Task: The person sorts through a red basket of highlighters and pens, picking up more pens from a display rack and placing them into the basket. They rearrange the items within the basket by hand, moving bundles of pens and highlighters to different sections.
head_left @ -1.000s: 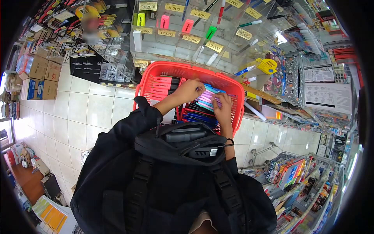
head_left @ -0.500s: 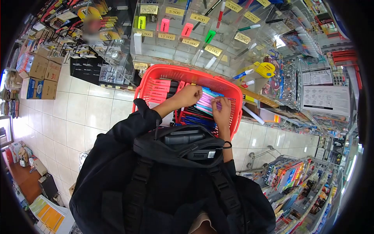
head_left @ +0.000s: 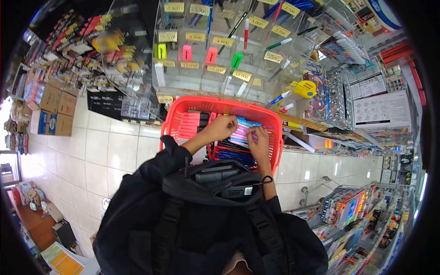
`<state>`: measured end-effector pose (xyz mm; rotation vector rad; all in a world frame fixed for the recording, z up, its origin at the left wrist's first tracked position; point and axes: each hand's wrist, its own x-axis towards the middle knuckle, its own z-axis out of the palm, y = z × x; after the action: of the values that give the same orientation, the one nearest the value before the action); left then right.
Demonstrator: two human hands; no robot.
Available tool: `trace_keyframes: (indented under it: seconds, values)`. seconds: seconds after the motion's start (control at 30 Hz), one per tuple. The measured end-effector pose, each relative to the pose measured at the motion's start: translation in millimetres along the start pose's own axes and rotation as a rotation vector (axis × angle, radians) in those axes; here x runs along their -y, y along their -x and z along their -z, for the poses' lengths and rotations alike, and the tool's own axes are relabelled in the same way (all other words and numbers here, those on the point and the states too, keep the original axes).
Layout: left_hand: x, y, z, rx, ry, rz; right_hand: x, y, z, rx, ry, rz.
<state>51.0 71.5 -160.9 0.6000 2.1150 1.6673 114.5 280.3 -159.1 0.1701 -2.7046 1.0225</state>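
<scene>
A red plastic basket (head_left: 268,113) stands in front of me against the display shelf. Inside it, pink highlighters (head_left: 189,123) are stacked on the left, and blue and black pens (head_left: 236,157) lie on the right. Between my hands is a row of pastel pens (head_left: 239,134) in light blue and pink-purple. My left hand (head_left: 222,128) reaches in from the left with curled fingers, its fingertips at the row's left end; what they pinch is hidden. At the right end, my right hand (head_left: 258,139) has its bent fingers closed on the pens.
Behind the basket rises a clear acrylic pen display (head_left: 201,82) with price labels and a few highlighters and pens. Cardboard boxes (head_left: 57,103) stand at the left. A wire rack of magazines (head_left: 343,206) is at the lower right. A black bag (head_left: 215,181) hangs on my chest.
The view has tilted, so the basket and shelf appear lower. Both hands stay at the pastel pens in the basket, with little change in their grip.
</scene>
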Motion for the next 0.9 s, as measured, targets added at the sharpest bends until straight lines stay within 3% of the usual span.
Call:
trace_keyframes:
  seconds: [0.1, 0.13, 0.17, 0.23, 0.33, 0.47, 0.63, 0.83, 0.9]
  values:
    - [-16, -3, 9, 0.078, 0.026, 0.039, -5, 1, 2, 0.01, -0.022, 0.011]
    - [-28, -3, 17, 0.071, -0.039, -0.156, -5, 2, 3, 0.004, -0.021, 0.02]
    - [-40, -3, 22, 0.116, -0.014, -0.123, -5, 2, 2, 0.002, -0.018, 0.027]
    - [-76, -7, 42, 0.187, -0.041, -0.243, -3, 2, 3, -0.017, -0.024, 0.028]
    - [-134, -14, 79, 0.124, -0.014, -0.211, -1, 2, 5, -0.021, -0.023, 0.021]
    - [-171, -11, 116, -0.215, 0.081, -0.296, 8, 1, 15, -0.113, -0.11, 0.031]
    - [-136, 17, 125, -0.487, 0.15, -0.374, 17, -2, 39, -0.114, -0.247, 0.02]
    - [-74, 71, 139, -0.542, -0.034, -0.168, 34, -46, 99, 0.01, -0.229, -0.028]
    - [-55, 88, 138, -0.614, -0.131, -0.173, 31, -75, 117, -0.051, -0.222, 0.008]
